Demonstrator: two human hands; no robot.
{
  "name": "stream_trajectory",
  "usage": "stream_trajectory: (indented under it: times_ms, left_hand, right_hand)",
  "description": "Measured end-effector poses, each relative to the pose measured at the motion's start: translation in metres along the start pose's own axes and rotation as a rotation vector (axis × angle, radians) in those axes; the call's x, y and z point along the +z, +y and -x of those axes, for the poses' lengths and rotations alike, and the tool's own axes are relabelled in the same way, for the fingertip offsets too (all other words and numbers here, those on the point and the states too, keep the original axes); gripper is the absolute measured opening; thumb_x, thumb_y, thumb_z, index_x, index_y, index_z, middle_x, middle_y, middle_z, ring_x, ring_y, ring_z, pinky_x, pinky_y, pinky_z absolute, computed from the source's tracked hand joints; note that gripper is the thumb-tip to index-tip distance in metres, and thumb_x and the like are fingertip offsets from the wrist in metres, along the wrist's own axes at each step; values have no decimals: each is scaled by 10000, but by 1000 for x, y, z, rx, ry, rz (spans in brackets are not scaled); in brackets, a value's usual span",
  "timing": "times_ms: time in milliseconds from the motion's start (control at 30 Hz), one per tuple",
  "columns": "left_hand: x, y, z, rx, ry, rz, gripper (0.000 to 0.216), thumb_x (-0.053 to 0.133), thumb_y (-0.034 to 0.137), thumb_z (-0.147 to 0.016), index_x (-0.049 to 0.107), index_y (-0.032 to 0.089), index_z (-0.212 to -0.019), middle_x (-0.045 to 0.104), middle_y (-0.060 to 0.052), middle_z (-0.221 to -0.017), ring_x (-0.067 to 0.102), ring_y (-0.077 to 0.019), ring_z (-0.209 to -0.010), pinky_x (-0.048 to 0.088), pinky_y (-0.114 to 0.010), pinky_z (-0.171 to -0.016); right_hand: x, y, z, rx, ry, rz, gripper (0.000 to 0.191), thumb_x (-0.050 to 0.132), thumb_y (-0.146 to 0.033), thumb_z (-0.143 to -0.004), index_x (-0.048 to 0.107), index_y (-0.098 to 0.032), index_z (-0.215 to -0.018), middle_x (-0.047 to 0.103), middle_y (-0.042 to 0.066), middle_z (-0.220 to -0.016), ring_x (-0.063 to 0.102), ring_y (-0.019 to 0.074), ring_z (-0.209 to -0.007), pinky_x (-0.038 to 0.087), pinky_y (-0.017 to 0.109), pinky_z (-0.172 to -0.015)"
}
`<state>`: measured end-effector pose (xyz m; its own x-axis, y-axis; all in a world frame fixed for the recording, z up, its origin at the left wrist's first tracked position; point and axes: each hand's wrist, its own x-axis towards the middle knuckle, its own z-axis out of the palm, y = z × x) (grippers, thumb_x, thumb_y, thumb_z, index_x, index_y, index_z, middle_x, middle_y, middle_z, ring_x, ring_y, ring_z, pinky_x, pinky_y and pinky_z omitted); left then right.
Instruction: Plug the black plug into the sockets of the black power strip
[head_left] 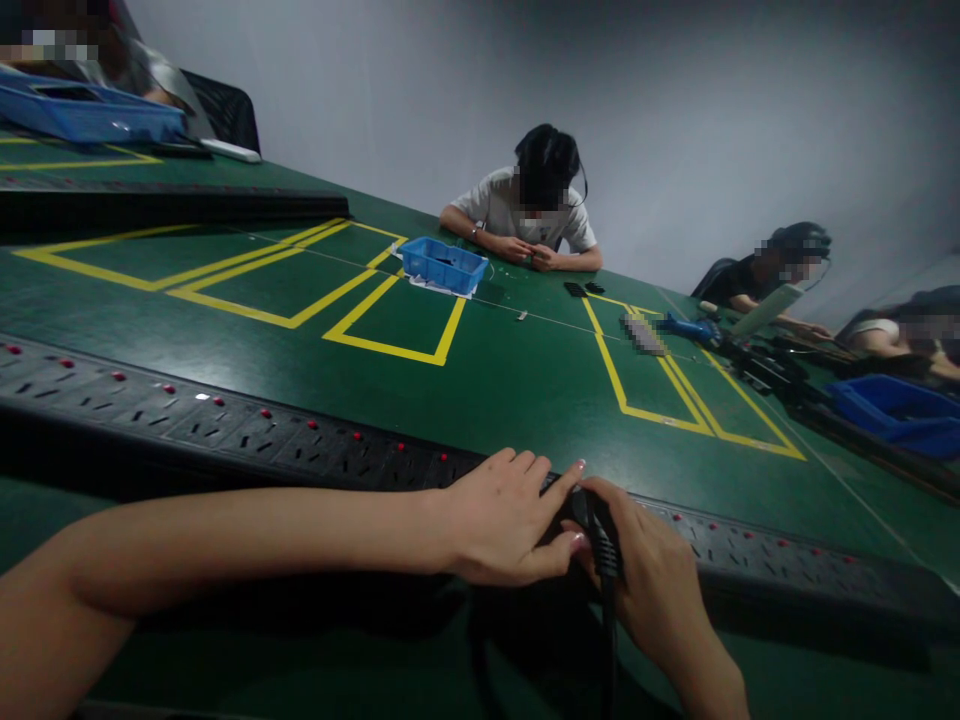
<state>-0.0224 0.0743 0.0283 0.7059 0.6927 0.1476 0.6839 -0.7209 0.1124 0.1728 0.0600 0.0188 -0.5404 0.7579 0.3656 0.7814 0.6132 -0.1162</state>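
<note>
A long black power strip (225, 405) with slotted sockets and a row of small red buttons runs across the table in front of me. My left hand (510, 520) lies over it, fingers curled across the far edge and thumb along the near side. Close beside, my right hand (645, 560) pinches a black power plug (585, 508) with a ribbed neck. Its black cable (609, 640) hangs down toward me. The plug is at the strip's top, between both hands; whether its pins are inside a socket is hidden.
The green table (517, 375) bears yellow tape rectangles. Across it a person (510, 200) sits behind a blue bin (442, 268). Another black strip (165, 205) and blue tray (112, 115) are at left. More people, a blue bin (900, 410) and a blue-handled tool (690, 328) are right.
</note>
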Motion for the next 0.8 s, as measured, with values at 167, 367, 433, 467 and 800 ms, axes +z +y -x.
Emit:
stream_trajectory:
  times_ms: [167,367,433,467,800]
  left_hand:
    - [-1,1,0,-12,-4,14,613,203,436,-907,233,67,-1395,552,-153,-1075,510,-267,-944,369,-391,-809]
    - [0,1,0,-13,3,10,574,238,356,-898,239,63,-1391,558,-151,-1061,517,-263,-927,379,-394,-795]
    - [0,1,-1,-16,3,14,566,229,347,-901,243,62,-1389,559,-155,-1065,518,-267,-930,381,-399,-795]
    - [1,1,-1,-18,3,14,564,224,346,-902,243,64,-1390,559,-156,-1068,519,-269,-929,382,-402,-794]
    - [5,1,0,-16,43,-41,553,224,330,-904,245,64,-1389,555,-158,-1058,520,-269,-905,386,-401,-776]
  right_hand:
    - [0,-1,-1,5,2,-2,333,432,-334,-886,463,-157,-1166,649,105,-959,631,218,-807,465,331,-679]
    - [1,-1,-2,-15,25,15,336,441,-340,-884,467,-146,-1157,647,101,-945,632,214,-784,460,325,-665]
    - [1,0,-1,-20,30,22,343,447,-351,-885,459,-150,-1163,644,99,-951,630,219,-785,458,331,-662]
    - [1,0,-1,-20,29,23,347,451,-356,-884,455,-152,-1164,644,98,-953,629,221,-785,458,334,-663]
    - [0,-1,-2,-20,3,2,355,460,-369,-887,438,-163,-1175,635,91,-971,619,221,-802,456,339,-680]
